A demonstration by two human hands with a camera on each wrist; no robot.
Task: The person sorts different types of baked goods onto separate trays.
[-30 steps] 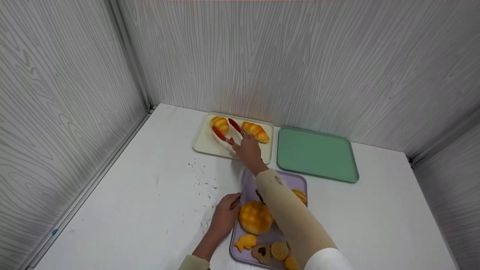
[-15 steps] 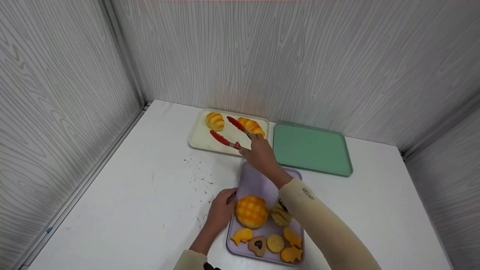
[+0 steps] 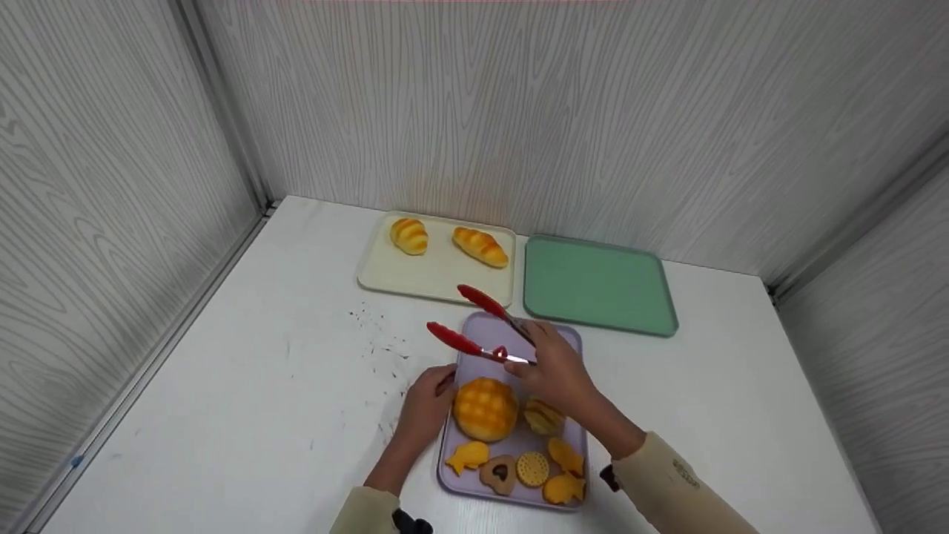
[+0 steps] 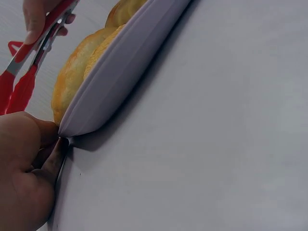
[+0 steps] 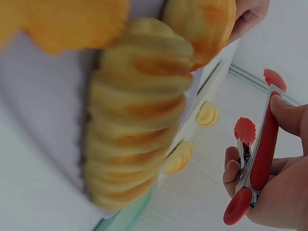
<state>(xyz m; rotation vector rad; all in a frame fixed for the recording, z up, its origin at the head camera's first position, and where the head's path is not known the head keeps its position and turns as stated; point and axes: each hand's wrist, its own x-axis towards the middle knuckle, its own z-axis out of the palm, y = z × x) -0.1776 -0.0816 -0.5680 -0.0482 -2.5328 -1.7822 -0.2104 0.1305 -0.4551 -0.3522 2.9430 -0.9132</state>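
Note:
My right hand grips a pair of red-tipped tongs, their arms spread with nothing between them, above the far part of the purple tray. With thumb and fingers, my left hand pinches that tray's left rim. On the tray sit a round crosshatched bun, a striped bread roll partly under my right hand, a fish-shaped biscuit, a heart-centred cookie, a round dotted biscuit and two more orange biscuits. The left wrist view shows the tray edge from the side.
Behind, a cream tray bears a small striped roll and a croissant. To its right lies a bare green tray. Dark specks mark the white table left of the purple tray. Grey wood-grain panels enclose three sides.
My right hand has drawn the tongs back from over the cream tray, toward me and above the purple tray. The striped roll and croissant stay on the cream tray; my left hand keeps its hold.

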